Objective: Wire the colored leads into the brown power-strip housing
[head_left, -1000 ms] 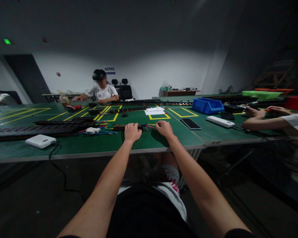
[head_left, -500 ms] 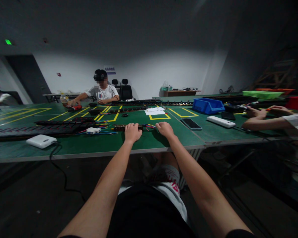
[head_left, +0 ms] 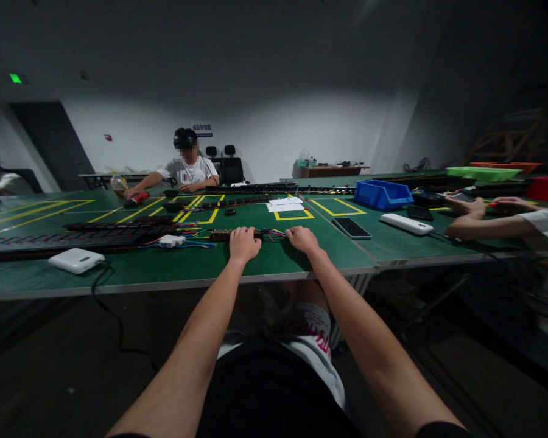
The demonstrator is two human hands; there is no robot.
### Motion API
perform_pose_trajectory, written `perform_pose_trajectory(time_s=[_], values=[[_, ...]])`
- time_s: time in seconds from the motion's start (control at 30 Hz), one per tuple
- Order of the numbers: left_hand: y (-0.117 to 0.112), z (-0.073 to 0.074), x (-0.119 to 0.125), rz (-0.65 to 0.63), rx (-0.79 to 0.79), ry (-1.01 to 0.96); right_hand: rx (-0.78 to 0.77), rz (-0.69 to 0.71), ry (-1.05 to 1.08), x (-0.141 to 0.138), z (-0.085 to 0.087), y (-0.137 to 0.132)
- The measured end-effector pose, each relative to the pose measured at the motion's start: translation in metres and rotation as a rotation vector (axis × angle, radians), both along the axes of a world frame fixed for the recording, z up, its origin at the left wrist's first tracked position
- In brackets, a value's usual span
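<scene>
My left hand (head_left: 245,243) is closed over a narrow dark strip-like part (head_left: 220,235) lying on the green table, its fingers wrapped over the top. Thin coloured wires (head_left: 274,233), red, blue and green among them, run out of the part's right end. At their far ends my right hand (head_left: 303,238) is closed, fingers bent together on the wires; the tips that it grips are hidden. Left of my left hand, a white connector (head_left: 172,241) with blue wires rests beside long dark strips (head_left: 95,234).
A white power bank (head_left: 76,260) with a black cable lies near the front edge at left. To the right are a phone (head_left: 352,228), another white power bank (head_left: 406,223) and a blue bin (head_left: 383,194). Co-workers sit across and at right; white papers (head_left: 285,204) lie ahead.
My hands stay almost where they were, on the part and its wires. Across the table, a co-worker's hand and the red tool have shifted slightly. The right-hand co-worker's hands have also moved.
</scene>
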State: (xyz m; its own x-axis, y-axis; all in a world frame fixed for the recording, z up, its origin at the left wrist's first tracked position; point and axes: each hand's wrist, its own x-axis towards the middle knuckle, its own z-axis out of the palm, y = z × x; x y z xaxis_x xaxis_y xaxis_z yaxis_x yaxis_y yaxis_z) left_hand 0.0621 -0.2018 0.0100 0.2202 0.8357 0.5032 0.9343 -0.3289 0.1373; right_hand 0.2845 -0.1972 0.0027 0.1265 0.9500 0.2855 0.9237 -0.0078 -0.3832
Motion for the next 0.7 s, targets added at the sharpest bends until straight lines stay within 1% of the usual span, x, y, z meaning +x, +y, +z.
perform_pose_trajectory(time_s=[0.1, 0.2, 0.23, 0.33, 0.4, 0.47, 0.6, 0.7], values=[[-0.0007, 0.0002, 0.0002, 0.003, 0.007, -0.002, 0.038, -0.001, 0.012, 0.0002, -0.0015, 0.0010], [-0.0008, 0.0000, 0.0000, 0.000, 0.008, -0.001, 0.021, 0.007, 0.011, -0.0001, -0.0016, 0.0004], [-0.0005, -0.0003, -0.0002, -0.003, 0.007, -0.002, 0.045, 0.005, 0.010, -0.0002, -0.0010, -0.0003], [0.0009, -0.0013, -0.0009, -0.008, 0.009, 0.002, 0.206, -0.019, 0.028, -0.0008, 0.0025, -0.0035], [0.0017, -0.0018, -0.0012, -0.010, 0.010, 0.007, 0.274, -0.023, 0.058, -0.0015, 0.0049, -0.0055], [0.0020, -0.0020, -0.0011, -0.008, 0.011, 0.009, 0.267, -0.021, 0.078, -0.0024, 0.0062, -0.0066], [0.0012, -0.0015, -0.0003, 0.009, 0.010, 0.010, 0.162, 0.006, 0.051, -0.0031, 0.0054, -0.0063], [0.0009, -0.0016, 0.0001, 0.006, 0.013, 0.010, 0.169, 0.018, 0.049, -0.0027, 0.0050, -0.0055]])
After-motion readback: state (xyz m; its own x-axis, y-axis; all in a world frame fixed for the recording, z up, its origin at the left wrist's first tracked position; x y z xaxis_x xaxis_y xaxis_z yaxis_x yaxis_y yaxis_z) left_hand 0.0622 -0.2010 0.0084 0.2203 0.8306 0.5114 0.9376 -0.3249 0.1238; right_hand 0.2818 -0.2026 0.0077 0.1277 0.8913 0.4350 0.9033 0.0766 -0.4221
